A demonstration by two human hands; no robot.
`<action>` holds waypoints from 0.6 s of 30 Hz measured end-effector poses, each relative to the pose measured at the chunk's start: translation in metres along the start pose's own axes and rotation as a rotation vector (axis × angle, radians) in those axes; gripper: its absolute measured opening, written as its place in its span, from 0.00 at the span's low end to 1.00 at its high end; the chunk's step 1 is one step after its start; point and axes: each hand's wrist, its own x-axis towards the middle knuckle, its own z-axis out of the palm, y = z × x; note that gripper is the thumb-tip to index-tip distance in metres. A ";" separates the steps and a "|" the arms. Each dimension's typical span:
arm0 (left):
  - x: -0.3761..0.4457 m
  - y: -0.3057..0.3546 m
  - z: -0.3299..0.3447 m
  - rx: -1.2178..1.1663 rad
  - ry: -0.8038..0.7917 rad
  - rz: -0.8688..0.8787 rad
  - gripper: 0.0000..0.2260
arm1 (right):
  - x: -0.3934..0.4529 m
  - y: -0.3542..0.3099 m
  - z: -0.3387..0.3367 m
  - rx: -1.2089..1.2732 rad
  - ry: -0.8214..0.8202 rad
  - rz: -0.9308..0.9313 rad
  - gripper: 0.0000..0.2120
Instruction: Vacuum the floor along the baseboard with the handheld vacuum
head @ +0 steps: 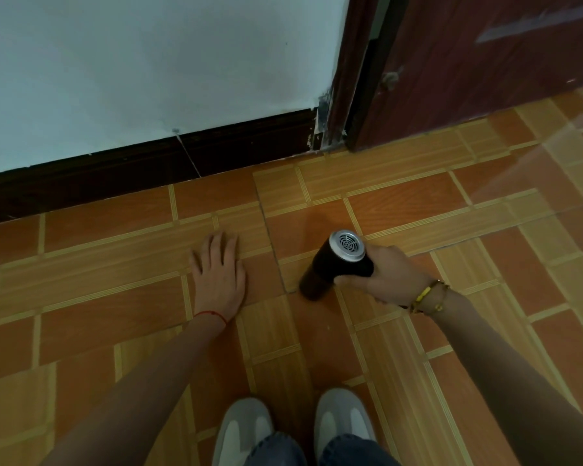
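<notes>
Grey sneakers (293, 428) at bottom centre; handheld vacuum (334, 264) is being gripped by right hand (394, 275), left hand (217, 274) being pressed flat, fingers spread, on tiled floor (115, 264) below baseboard (148, 169).

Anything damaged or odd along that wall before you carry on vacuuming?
Yes. The dark brown baseboard is chipped at its right end, showing pale patches beside the reddish door frame. A pale scratch-like line crosses it further left. The black handheld vacuum in the right hand looks intact.
</notes>
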 end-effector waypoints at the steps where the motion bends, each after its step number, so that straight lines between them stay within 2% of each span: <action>1: 0.000 -0.003 0.000 0.003 0.009 -0.018 0.25 | 0.003 0.000 0.000 0.009 -0.012 0.002 0.23; 4: -0.002 -0.006 0.000 -0.003 0.024 -0.054 0.25 | 0.014 0.000 0.004 0.033 0.017 -0.001 0.23; 10: -0.002 -0.004 -0.001 -0.001 0.025 -0.069 0.25 | 0.052 -0.007 0.021 0.017 0.330 0.033 0.32; 14: -0.002 -0.005 0.000 -0.010 0.036 -0.076 0.25 | 0.076 -0.016 0.026 -0.017 0.329 -0.038 0.32; 18: -0.002 -0.005 -0.001 0.004 0.031 -0.077 0.25 | 0.100 -0.015 0.022 -0.029 0.470 0.108 0.32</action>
